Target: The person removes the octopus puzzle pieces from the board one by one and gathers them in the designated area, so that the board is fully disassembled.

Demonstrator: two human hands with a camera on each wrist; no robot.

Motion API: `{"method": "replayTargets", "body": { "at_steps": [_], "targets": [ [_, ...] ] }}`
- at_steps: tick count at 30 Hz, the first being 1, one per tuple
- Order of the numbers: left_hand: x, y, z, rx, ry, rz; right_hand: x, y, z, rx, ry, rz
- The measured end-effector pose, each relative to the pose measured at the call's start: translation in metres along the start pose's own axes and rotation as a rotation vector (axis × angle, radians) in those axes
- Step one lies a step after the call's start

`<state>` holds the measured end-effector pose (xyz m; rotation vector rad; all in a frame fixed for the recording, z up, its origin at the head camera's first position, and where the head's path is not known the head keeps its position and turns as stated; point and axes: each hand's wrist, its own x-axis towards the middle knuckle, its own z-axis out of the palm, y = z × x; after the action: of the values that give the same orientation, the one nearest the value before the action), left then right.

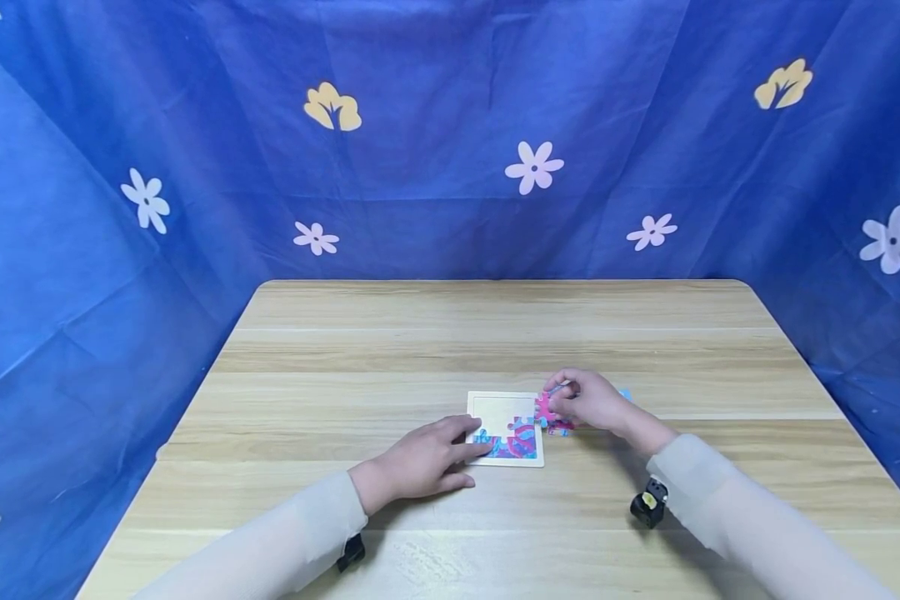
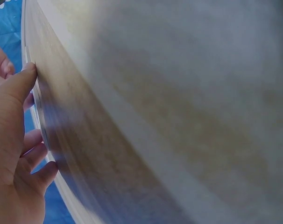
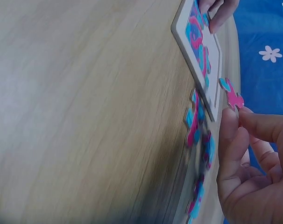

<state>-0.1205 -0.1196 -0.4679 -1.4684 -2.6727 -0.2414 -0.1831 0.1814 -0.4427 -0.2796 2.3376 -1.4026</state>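
Puzzle piece [image 1: 544, 408] held beside frame [image 1: 502, 394]

Head view: I see the left hand [image 1: 429, 458], fingers outstretched, on the frame. Left wrist: fingertips [image 2: 26, 74] touch it. Right wrist: the right hand [image 3: 267, 193] pinches the piece near loose pieces [image 3: 193, 122].

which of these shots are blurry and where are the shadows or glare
Head view: fairly sharp, a soft shadow beneath the right sleeve, pale glare on the near tabletop; left wrist: tabletop mostly blurred and hazy, left hand clearer; right wrist: dark shadow low on the tabletop, loose puzzle pieces slightly smeared.
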Motion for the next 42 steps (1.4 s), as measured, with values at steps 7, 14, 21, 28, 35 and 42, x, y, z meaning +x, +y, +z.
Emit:
{"method": "replayTargets", "body": {
  "at_steps": [7, 14, 21, 28, 35, 42],
  "targets": [
    [0.000, 0.000, -0.001, 0.002, -0.007, -0.008, -0.004, 0.007, -0.009, -0.003, 0.012, 0.000],
    [0.000, -0.001, 0.000, 0.010, -0.007, -0.004, -0.008, 0.015, -0.017, -0.004, 0.007, 0.002],
    [0.000, 0.001, -0.001, 0.006, -0.017, -0.009, -0.014, 0.022, -0.025, -0.014, 0.013, 0.006],
    [0.000, 0.002, -0.002, -0.003, -0.027, -0.013, -0.020, 0.027, -0.030, -0.022, 0.015, 0.004],
    [-0.001, 0.002, -0.002, -0.006, -0.029, -0.013, -0.023, 0.034, -0.031, -0.022, 0.003, 0.029],
    [-0.001, 0.001, -0.002, -0.006, -0.033, -0.013, -0.025, 0.036, -0.033, -0.034, 0.012, 0.070]
  ]
}}
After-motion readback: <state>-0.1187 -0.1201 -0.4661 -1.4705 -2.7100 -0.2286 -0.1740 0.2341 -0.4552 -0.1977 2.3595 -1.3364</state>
